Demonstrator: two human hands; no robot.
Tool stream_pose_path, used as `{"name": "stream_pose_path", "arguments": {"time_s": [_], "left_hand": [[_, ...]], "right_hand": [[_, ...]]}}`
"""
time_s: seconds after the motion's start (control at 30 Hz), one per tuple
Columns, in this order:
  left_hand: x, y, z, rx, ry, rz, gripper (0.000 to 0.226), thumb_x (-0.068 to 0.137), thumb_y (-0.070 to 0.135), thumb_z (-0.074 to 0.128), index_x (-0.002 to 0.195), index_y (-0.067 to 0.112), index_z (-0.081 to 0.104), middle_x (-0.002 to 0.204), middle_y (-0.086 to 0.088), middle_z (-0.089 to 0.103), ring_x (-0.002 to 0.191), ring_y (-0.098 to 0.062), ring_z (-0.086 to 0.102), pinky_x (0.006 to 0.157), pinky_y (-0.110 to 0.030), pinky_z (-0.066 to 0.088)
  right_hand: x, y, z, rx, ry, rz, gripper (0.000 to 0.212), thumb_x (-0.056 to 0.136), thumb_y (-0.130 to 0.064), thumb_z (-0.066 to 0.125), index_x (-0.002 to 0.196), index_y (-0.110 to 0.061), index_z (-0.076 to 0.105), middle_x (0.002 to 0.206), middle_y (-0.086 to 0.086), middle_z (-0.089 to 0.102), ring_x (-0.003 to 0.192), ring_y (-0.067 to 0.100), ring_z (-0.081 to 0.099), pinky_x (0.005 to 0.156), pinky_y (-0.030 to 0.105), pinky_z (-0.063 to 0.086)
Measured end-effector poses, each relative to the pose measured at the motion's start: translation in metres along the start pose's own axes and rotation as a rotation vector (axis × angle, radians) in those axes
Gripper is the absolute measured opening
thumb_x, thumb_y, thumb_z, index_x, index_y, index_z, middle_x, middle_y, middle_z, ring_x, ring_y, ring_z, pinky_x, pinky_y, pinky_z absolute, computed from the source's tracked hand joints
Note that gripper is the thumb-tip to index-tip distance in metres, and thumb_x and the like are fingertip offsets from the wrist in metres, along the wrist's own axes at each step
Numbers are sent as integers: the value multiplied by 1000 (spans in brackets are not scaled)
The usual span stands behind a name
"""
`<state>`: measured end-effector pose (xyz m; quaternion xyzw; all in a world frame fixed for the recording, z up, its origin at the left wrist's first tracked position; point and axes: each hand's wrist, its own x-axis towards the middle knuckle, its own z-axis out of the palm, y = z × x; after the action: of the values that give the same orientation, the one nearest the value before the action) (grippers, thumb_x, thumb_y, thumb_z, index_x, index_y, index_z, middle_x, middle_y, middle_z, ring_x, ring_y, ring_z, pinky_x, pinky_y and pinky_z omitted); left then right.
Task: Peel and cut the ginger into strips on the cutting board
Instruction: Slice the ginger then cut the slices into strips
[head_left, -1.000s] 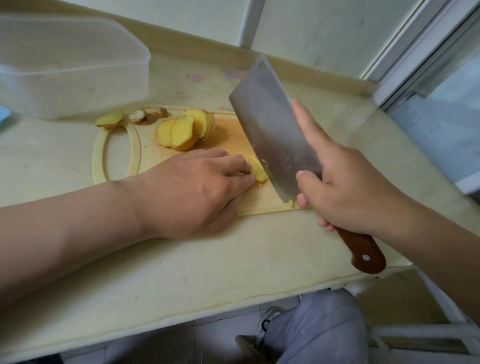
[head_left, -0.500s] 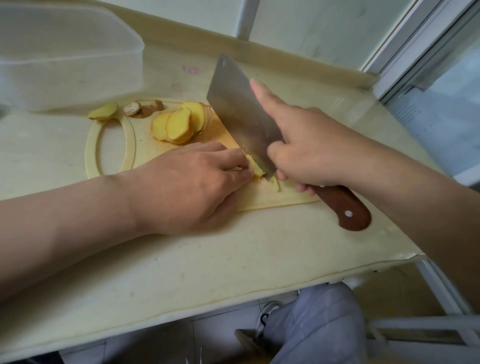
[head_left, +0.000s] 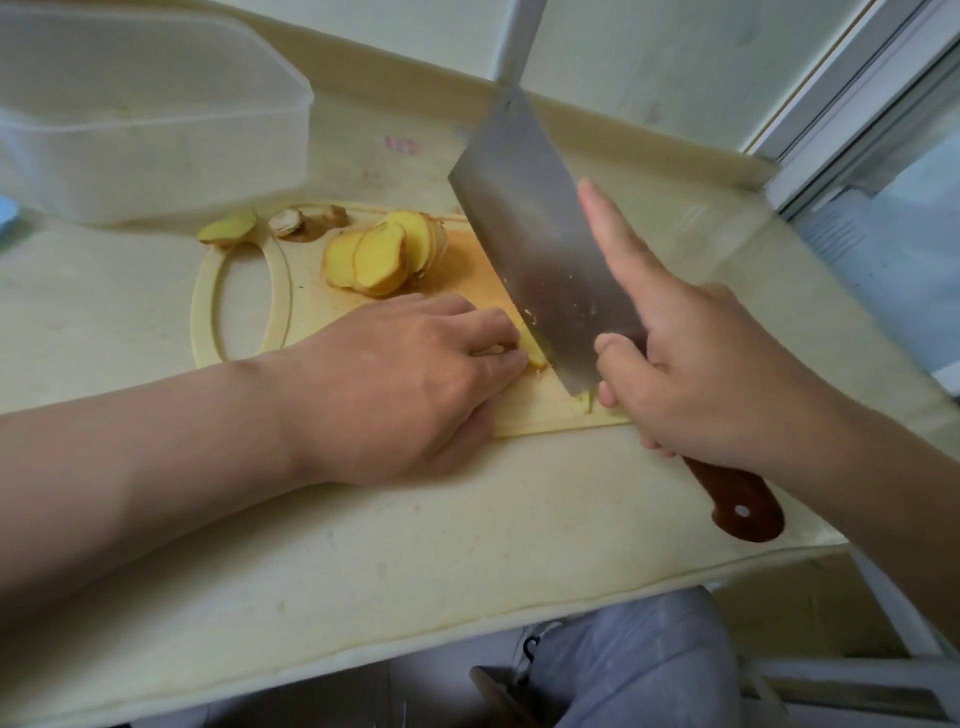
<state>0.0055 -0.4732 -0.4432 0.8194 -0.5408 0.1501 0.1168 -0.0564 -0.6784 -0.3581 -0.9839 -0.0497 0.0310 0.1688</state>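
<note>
Left hand (head_left: 410, 374) pins yellow peeled ginger slices (head_left: 535, 353); right hand (head_left: 696, 364) grips the broad steel cleaver (head_left: 540, 244). Knuckles should guide thin, even cuts.

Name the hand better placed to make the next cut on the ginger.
Right. The right hand grips the cleaver, its edge beside the ginger piece that the left hand pins.

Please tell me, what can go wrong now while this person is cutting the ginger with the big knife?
1. The left hand pins a small ginger piece right beside the knife; its fingers lie flat, so the edge may nick them.
2. The piece is short and could slip.
3. The cutting happens near the front edge of the cutting board, so strips may fall onto the counter.
</note>
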Motion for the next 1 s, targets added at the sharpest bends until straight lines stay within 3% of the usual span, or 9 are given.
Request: {"name": "stream_pose_path", "arguments": {"time_s": [0.23,0.37,0.5,0.63,0.77,1.0], "left_hand": [[1,0,-1,21,17,-6,45,99,31,39,122,4,67,116,-15,61,89,-35,58,78,-48,53],[0,1,-3,42,13,-7,46,101,33,38,125,5,66,116,-15,61,87,-35,57,77,-48,52],[-1,2,-4,56,54,-43,45,99,35,38,118,9,69,101,-14,57,79,-33,52,69,-49,50],[-1,4,-4,48,74,-67,50,102,36,32,117,9,71,92,-13,54,74,-31,49,67,-48,48],[-1,3,-2,55,78,-62,46,100,35,37,118,10,70,89,-12,53,71,-30,48,65,-46,46],[-1,3,-2,84,72,-74,45,101,37,37,118,12,70,86,-8,50,70,-28,45,65,-44,41]], "right_hand": [[33,-19,-12,-71,-184,33,94,96,-10,45,158,-62,-4,77,4,69,41,19,66,43,39,60],[40,-20,-6,-11,-109,22,96,94,-6,45,160,-58,-2,75,4,69,41,19,65,41,38,58],[8,-4,8,149,84,39,93,101,-12,47,155,-66,-6,74,14,71,52,28,66,51,49,60],[-12,4,12,174,128,47,96,103,-13,49,148,-76,-9,72,23,70,54,37,64,51,53,57],[-5,3,5,58,49,9,96,101,-14,47,148,-74,-11,69,15,71,51,30,64,55,50,59],[26,-13,-12,10,-180,59,94,98,-10,45,153,-70,-3,76,9,71,44,25,67,44,44,60]]}}
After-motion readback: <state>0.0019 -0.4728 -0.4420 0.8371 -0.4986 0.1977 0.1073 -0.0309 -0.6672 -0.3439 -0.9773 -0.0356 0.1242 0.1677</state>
